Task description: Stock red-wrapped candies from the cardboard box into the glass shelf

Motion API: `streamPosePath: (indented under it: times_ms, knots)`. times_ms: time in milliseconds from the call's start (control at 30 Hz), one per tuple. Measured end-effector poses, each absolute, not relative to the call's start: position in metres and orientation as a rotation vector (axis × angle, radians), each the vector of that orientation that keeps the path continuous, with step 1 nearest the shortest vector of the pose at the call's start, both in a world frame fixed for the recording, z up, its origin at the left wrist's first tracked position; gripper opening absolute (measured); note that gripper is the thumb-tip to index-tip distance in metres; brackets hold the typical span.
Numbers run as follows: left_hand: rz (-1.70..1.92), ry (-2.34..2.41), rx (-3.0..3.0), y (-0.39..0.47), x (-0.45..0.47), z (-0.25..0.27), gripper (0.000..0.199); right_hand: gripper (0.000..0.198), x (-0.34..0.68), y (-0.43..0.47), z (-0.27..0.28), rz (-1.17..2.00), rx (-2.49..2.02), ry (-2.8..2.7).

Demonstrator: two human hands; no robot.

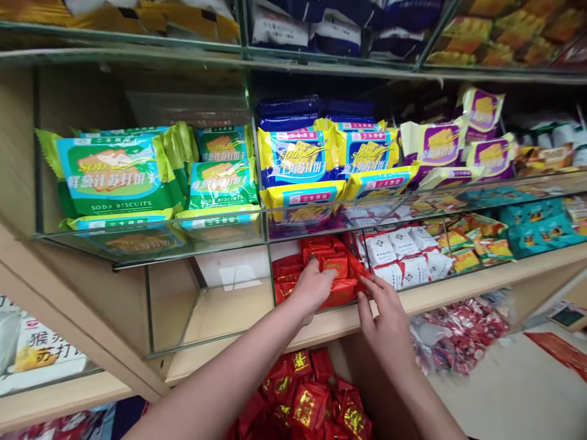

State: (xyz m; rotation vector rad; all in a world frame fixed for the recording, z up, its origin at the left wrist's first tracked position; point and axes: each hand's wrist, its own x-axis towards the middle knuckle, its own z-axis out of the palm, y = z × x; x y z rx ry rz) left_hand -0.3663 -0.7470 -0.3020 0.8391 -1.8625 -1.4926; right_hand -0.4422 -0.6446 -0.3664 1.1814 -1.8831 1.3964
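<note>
Low on the glass-fronted shelf, both hands are in among the red packets — a heap of them piled in the middle bin. Left hand is over the glass lip and onto the pile, fingers curled narrow around one packet, gripping its near edge. Right hand sits just beside it at the bin's front, fingers spread fairly wide, tips touching the lower right corner of the heap, nothing clasped.

Tight quarters here: the glass shelf above, loaded with blue-and-yellow biscuit packs, hangs close over the packets, and a glass divider walls off the left. Beyond that divider the empty compartment gives open room. To the right, white packets crowd against the red ones. Green soda biscuit packs sit up left, well apart. Below the wooden shelf edge, more red packets fill a lower bin.
</note>
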Motion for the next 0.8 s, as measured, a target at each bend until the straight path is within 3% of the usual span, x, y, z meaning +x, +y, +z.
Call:
streamPosePath:
  times_ms: [500,800]
  knots:
    - [-1.002,-2.194,0.964,-0.768,-0.393,-0.287,0.04,0.024,-0.44,-0.64,-0.375,1.352,1.221,-1.894]
    - [-0.427,-2.491,1.024,-0.772,-0.404,-0.284,0.06,0.026,-0.442,-0.637,-0.378,1.336,1.251,-1.907]
